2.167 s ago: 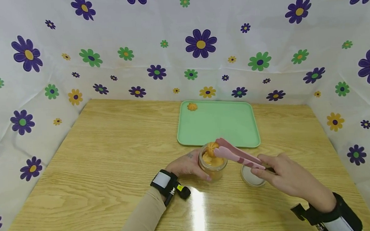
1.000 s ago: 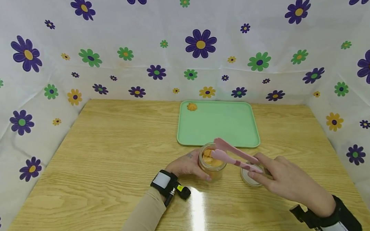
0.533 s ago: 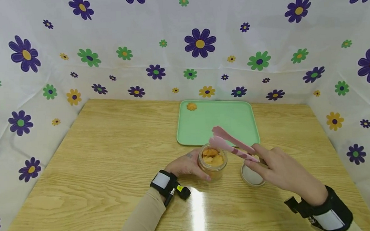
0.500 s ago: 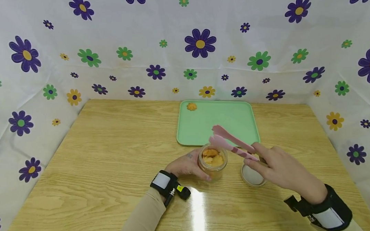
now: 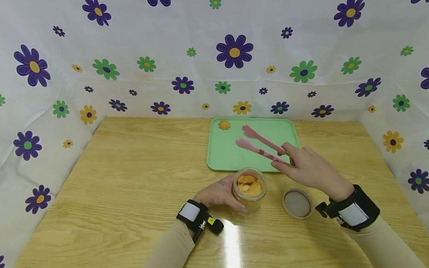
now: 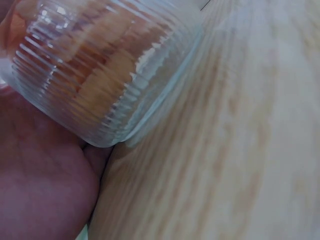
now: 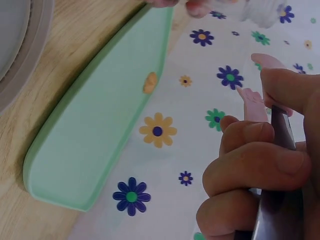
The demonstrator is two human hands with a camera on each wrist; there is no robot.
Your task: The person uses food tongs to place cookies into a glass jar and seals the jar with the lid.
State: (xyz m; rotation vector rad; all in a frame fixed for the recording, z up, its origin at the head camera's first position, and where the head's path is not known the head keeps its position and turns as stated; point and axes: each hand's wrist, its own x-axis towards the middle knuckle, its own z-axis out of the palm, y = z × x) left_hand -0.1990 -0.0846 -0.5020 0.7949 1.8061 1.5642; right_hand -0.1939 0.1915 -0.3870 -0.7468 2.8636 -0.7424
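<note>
My left hand (image 5: 220, 195) grips a ridged glass jar (image 5: 252, 205) from its left side; the jar stands without a lid on the wooden table. Several golden cookies (image 5: 252, 187) lie inside it, also visible through the glass in the left wrist view. With my right hand (image 5: 307, 168) I hold pink tongs (image 5: 264, 140) by their dark handle, fingers curled round it in the right wrist view. The tong arms are spread apart above the tray, and nothing is between their tips. One flower-shaped cookie (image 5: 224, 125) lies in the tray's far left corner.
Behind the jar lies a light green tray (image 5: 224, 155). A round lid (image 5: 297, 204) rests on the table (image 5: 140, 173) to the right of the jar, below my right forearm. White flower-patterned cloth (image 5: 195, 31) encloses the table's back and sides.
The tongs held a cookie at the jar's mouth; then they spread and the cookie was back in the jar. Since then my right hand has raised the tongs away over the tray.
</note>
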